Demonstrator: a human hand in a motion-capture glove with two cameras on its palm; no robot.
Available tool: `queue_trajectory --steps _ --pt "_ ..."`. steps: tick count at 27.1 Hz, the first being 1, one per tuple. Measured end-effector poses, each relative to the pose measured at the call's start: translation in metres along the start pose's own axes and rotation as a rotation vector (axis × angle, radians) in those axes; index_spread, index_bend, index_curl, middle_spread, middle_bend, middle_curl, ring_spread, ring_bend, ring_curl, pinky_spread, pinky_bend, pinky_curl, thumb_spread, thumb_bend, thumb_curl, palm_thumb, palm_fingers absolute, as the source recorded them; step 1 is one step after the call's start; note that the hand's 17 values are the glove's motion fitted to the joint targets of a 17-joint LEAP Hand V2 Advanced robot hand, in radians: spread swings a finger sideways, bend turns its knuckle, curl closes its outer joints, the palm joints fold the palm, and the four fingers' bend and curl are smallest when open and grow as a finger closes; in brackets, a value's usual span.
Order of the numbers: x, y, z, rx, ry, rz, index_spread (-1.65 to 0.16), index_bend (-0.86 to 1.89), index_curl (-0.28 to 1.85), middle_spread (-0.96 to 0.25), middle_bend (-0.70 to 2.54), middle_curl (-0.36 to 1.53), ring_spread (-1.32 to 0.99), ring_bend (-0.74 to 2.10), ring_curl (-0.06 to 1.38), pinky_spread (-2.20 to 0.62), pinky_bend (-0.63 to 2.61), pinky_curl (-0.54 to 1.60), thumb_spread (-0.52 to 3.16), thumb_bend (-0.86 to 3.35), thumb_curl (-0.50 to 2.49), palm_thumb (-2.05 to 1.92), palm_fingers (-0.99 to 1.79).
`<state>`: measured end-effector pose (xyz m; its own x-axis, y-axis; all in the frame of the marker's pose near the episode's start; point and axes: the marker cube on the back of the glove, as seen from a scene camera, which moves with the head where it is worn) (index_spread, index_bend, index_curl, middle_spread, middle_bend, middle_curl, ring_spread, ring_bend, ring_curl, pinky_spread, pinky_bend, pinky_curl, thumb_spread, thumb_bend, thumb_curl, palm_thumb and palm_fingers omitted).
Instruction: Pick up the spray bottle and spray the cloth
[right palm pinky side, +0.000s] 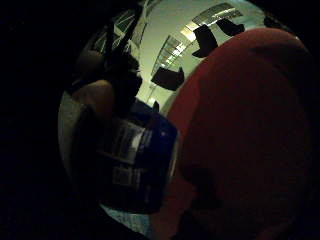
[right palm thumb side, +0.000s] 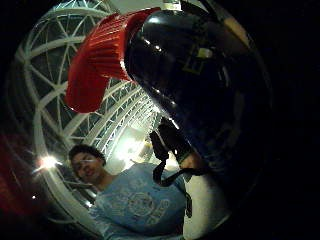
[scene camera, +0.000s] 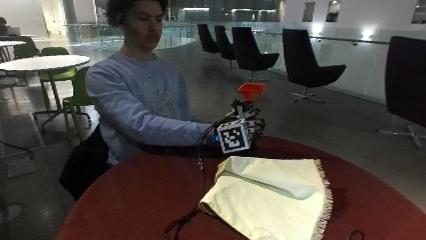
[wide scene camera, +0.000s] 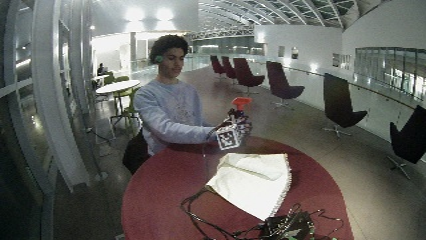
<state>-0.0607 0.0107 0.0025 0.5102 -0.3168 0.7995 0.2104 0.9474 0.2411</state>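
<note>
Outside view: a person sits at a round red table and holds the bottle upright in the air with the gloved right hand, above the table's near edge. The fingers are curled round the bottle body, below the red spray head. The cloth lies flat on the table, in front of the hand and lower, with one corner folded over.

Task status: the pick-up is done; the bottle is off the table. Spraying appears still to come. No mist is visible, and the cloth shows no wet patch that can be made out. The nozzle would likely need to tilt down toward the cloth before the trigger is pulled.

Limits of view: the bottle body is largely covered by the hand in both outside views. Whether a finger sits on the trigger cannot be told. The thumb side palm view shows the dark bottle close to the palm, with its red head. The other hand is not seen.
</note>
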Motion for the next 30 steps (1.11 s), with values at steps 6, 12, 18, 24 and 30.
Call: queue_trajectory --steps 6,12,18,24,30 --pt "0.015 0.002 0.009 -0.008 0.029 0.019 -0.28 0.12 0.29 -0.04 0.43 0.48 0.00 0.45 0.38 0.21 0.13 0.28 1.00 -0.03 0.34 0.55 0.93" --pt "0.016 0.025 0.006 -0.129 0.096 0.019 -0.30 0.06 0.28 -0.04 0.31 0.45 0.00 0.49 0.39 0.23 0.19 0.29 0.99 -0.03 0.33 0.54 0.80" --pt "-0.016 0.033 -0.030 0.052 0.067 -0.041 -0.34 0.05 0.24 -0.02 0.32 0.45 0.02 0.36 0.37 0.25 0.29 0.34 0.97 -0.03 0.33 0.55 0.52" --pt "-0.040 0.087 -0.106 0.071 0.390 -0.065 -0.34 0.15 0.24 -0.03 0.31 0.43 0.01 0.37 0.33 0.24 0.25 0.31 0.97 -0.02 0.33 0.57 0.66" --pt "-0.019 0.153 -0.227 0.158 0.938 0.061 -0.33 0.18 0.28 -0.03 0.30 0.42 0.00 0.34 0.33 0.23 0.18 0.30 0.99 -0.02 0.33 0.59 0.72"
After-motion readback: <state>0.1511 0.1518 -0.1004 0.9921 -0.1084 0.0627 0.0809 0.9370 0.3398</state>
